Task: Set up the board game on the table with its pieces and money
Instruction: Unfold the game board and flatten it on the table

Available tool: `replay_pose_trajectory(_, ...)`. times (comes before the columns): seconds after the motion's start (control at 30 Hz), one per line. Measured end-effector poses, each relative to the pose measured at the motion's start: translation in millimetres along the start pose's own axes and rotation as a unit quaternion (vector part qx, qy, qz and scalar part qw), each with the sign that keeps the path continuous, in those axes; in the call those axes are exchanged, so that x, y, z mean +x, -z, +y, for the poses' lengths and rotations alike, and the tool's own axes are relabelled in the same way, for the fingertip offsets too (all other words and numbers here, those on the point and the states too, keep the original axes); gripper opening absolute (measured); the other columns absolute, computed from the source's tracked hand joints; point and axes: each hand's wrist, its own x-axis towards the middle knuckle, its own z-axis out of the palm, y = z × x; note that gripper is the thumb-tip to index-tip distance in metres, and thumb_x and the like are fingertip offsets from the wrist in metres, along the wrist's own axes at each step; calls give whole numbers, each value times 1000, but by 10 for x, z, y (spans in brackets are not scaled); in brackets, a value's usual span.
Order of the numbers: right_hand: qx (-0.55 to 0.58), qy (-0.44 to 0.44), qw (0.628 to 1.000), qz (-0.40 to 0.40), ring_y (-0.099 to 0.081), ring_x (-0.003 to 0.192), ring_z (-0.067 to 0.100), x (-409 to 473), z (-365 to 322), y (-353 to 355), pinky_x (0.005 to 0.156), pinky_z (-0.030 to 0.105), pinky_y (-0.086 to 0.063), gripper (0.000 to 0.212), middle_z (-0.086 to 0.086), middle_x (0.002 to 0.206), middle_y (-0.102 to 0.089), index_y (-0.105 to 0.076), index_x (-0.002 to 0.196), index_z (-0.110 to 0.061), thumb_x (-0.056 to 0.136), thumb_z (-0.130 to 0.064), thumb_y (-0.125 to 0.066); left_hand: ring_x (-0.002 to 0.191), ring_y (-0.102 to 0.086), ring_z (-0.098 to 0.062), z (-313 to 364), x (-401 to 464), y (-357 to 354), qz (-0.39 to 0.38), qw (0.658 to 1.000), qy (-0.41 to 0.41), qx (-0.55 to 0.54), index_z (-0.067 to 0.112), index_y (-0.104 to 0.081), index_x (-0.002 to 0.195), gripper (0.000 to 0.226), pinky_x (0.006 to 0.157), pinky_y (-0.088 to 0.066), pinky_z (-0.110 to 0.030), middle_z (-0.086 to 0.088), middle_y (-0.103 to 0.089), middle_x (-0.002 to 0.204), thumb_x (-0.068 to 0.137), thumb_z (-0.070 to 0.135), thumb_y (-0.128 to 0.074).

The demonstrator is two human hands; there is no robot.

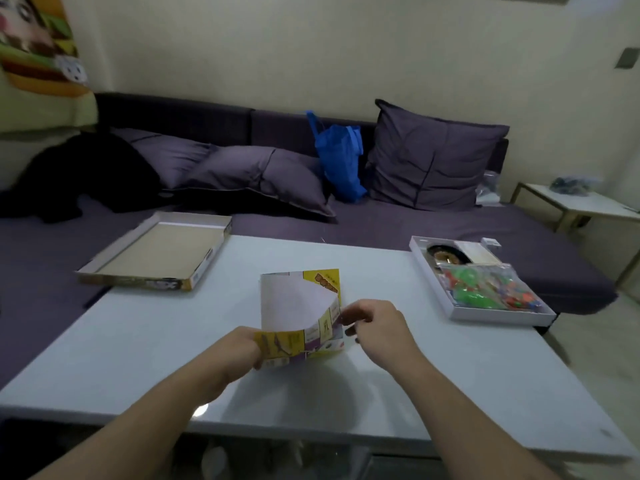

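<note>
Board: folded game board (299,313), partly unfolded, held above the middle of the white desk (138,348).
Left hand (242,344): grip clamped on the board's near left edge.
Right hand (372,322): fingers pinch the board's right edge.
Box lid (156,252): upside down at the desk's far left corner.
Box tray (481,282): far right, holding bagged coloured pieces (485,287).
</note>
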Motion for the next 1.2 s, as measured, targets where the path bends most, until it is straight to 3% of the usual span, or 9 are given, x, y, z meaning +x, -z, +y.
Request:
replay_pose_trajectory(0.1, 98, -56, 993, -29, -74, 86, 24, 64, 31, 2, 75, 38, -59, 37, 2, 88, -79, -81, 84, -18, 92, -2, -50, 79, -58, -14, -40, 65, 34, -22, 999, -29, 15, 20, -83, 74, 32, 76, -47, -27, 6, -74, 82, 94, 6, -62)
replay_pose_trajectory(0.27, 97, -81, 988, -85, -70, 98, 27, 179, -16, -93, 83, 44, -57, 54, 8, 91, -77, -70, 70, -9, 104, -46, -52, 115, -61, -10, -33, 312, -3, -39, 998, -31, -30, 29, -78, 110, 19, 114, -44, -38, 12, -71, 120, 104, 27, -61)
replay_pose_trajectory(0.37, -2, -64, 991, -117, -69, 99, 17, 211, 12, -239, 77, 36, -59, 35, -2, 102, -73, -66, 100, -14, 88, -46, -73, 115, -66, -15, -43, 431, -71, -38, 996, -25, -82, 30, -48, 131, 50, 109, -52, -44, 5, -70, 124, 93, 52, -72)
replay_pose_trajectory(0.47, -49, -31, 989, -137, -65, 108, 7, 242, -7, -334, 87, 31, -59, 54, -15, 119, -67, -56, 125, -32, 77, -39, -80, 105, -74, -18, 25, 476, -127, -21, 977, -28, -208, 24, -35, 136, 65, 102, -55, -38, -1, -80, 106, 91, 50, -74)
replay_pose_trajectory(0.6, -60, -36, 985, -155, -61, 113, 16, 283, -46, -404, 95, 44, -59, 47, -10, 122, -61, -58, 113, -45, 68, -51, -70, 114, -71, -26, 147, 461, -75, -42, 959, -48, -276, 34, -58, 132, 69, 112, -48, -48, -5, -77, 115, 82, 81, -50)
replay_pose_trajectory(0.73, -50, -9, 986, -156, -52, 121, 19, 253, -98, -400, 105, 46, -52, 49, -10, 124, -51, -65, 119, -39, 74, -57, -66, 129, -57, -23, 231, 435, -49, -34, 967, -75, -242, 27, -58, 129, 73, 120, -37, -49, 0, -69, 128, 76, 77, -57)
replay_pose_trajectory(0.83, 3, 8, 986, -168, -62, 113, 12, 198, -119, -376, 97, 39, -57, 26, -13, 119, -64, -63, 115, -36, 89, -35, -65, 125, -59, -21, 271, 382, -65, -29, 976, -87, -199, 38, -48, 131, 73, 110, -44, -43, 1, -68, 126, 74, 72, -77)
replay_pose_trajectory(1.07, -134, 56, 967, -208, -63, 104, 13, 12, -223, -448, 82, 38, -60, 41, -13, 116, -62, -52, 123, -42, 83, -33, -60, 87, -73, -19, 296, 374, -152, 98, 986, -111, -77, 26, -67, 98, 17, 70, -57, -33, 0, -76, 94, 93, 40, -73)
replay_pose_trajectory(1.2, -230, 124, 950, -170, -52, 119, 18, -8, -188, -579, 101, 39, -51, 37, -10, 132, -51, -55, 124, -29, 88, -34, -62, 75, -66, -17, 169, 426, -133, 203, 970, -124, 45, 23, -67, 87, 20, 60, -52, -32, 3, -71, 81, 101, 31, -56)
